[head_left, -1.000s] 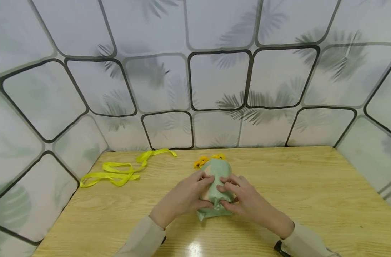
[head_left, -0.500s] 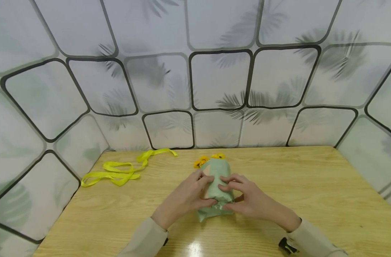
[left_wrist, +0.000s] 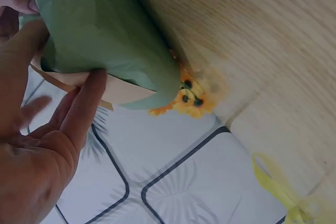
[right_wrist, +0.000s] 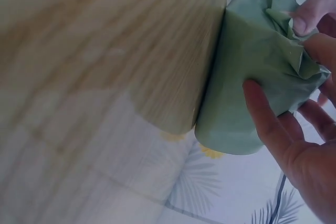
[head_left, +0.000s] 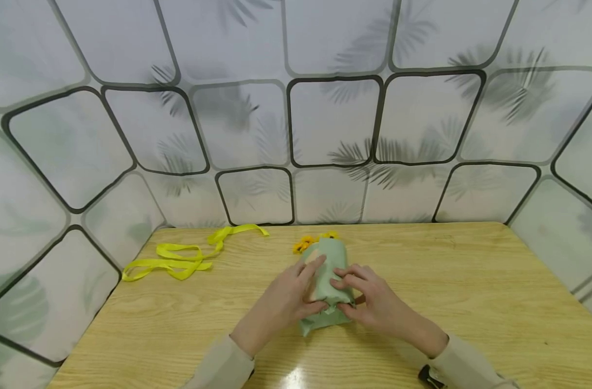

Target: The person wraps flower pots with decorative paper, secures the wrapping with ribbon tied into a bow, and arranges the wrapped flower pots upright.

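A small bouquet wrapped in pale green wrapping paper (head_left: 332, 249) lies on the table in the head view, its orange-yellow flowers (head_left: 304, 244) poking out at the far end. My left hand (head_left: 278, 305) holds its left side, thumb at the crumpled near end. In the left wrist view, a fingertip touches the cream paper (left_wrist: 128, 92) that shows beside the green. From the right, my right hand (head_left: 385, 307) grips the paper with curled fingers, thumb at the gathered folds. The right wrist view shows those folds (right_wrist: 294, 51) bunched between both hands. The stems are hidden inside.
A loose yellow ribbon (head_left: 179, 265) lies in loops at the table's left side. The wooden table (head_left: 471, 292) ends at a patterned cloth wall (head_left: 330, 194) behind, with more cloth at both sides.
My left index finger has extended over the paper. Both thumbs have shifted slightly at the near end, where the gathered fold now lies flatter. The ribbon has stayed put.
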Demonstrator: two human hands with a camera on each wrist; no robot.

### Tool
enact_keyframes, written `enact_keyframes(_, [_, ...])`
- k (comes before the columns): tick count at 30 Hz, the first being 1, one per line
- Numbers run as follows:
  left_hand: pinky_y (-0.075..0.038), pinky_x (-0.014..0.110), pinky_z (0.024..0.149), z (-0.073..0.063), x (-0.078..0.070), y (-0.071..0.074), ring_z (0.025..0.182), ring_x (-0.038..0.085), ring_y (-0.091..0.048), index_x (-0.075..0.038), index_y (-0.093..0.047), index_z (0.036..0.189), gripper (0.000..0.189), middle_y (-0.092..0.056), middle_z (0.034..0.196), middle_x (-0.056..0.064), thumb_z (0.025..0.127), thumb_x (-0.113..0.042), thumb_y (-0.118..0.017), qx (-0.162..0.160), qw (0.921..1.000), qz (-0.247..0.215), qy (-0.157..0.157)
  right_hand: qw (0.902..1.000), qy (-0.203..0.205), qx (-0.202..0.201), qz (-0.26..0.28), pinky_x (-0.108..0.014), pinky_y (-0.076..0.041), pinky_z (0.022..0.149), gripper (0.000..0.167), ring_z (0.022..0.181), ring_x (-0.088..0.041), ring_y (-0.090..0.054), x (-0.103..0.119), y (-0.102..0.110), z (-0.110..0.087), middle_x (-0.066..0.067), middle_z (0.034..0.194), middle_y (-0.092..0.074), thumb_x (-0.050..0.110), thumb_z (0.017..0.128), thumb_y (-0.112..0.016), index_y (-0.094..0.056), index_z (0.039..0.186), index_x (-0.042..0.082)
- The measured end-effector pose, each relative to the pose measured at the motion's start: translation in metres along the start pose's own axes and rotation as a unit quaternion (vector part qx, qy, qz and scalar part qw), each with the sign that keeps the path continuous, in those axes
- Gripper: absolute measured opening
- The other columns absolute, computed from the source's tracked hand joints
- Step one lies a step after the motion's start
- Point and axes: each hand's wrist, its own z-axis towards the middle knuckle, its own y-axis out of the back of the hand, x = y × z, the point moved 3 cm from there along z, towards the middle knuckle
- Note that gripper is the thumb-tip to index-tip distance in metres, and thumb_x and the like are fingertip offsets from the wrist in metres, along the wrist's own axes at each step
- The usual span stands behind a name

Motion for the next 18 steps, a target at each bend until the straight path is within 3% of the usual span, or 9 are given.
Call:
enact_keyframes(5, [-0.053,0.017,0.071,-0.0024,-0.0006,-0.0016,0.081,0.011,-0.059,-0.008,-0.066,0.129,0.054,-0.064,0.108,0.009,0.084,-0.031,-0.085,-0.019,0.9996,-0.008,-0.018,0.9999,-0.008,0.005,-0.009,-0.017,-0.058,0.067,0.046,0.104,-0.02,-0.056,0.0005,-0.0013,-0.0038,-0.017,0.141,-0.059,-0.002,0.084,-0.08,-0.068,0.127,0.009])
enact_keyframes(11, [-0.053,0.015,0.07,-0.0011,0.0044,-0.0006,0.077,0.01,-0.059,-0.008,-0.068,0.115,0.048,-0.062,0.103,0.006,0.079,-0.031,-0.09,-0.032,0.9987,-0.039,0.0,0.9996,-0.02,0.013,0.013,-0.025,-0.057,0.075,0.052,0.107,-0.014,-0.057,0.0014,0.0014,-0.0068,-0.016,0.148,-0.057,0.004,0.088,-0.078,-0.063,0.136,0.013])
enact_keyframes(15, [-0.056,0.017,0.073,0.0007,0.0064,0.0002,0.083,0.013,-0.063,-0.008,-0.068,0.108,0.046,-0.061,0.107,0.007,0.077,-0.032,-0.091,-0.038,0.9979,-0.053,0.004,0.9963,-0.061,0.007,0.06,-0.027,-0.062,0.075,0.05,0.114,-0.021,-0.063,-0.001,0.0057,-0.0053,-0.014,0.146,-0.058,0.009,0.09,-0.078,-0.062,0.137,0.013])
enact_keyframes(18, [-0.057,0.019,0.076,0.0019,0.0069,0.0005,0.088,0.014,-0.065,-0.008,-0.069,0.105,0.044,-0.06,0.112,0.007,0.077,-0.033,-0.091,-0.037,0.9977,-0.056,0.011,0.9951,-0.085,-0.006,0.05,-0.027,-0.062,0.071,0.047,0.114,-0.031,-0.067,-0.0032,0.0086,-0.0015,-0.015,0.139,-0.059,0.012,0.088,-0.081,-0.064,0.132,0.012])
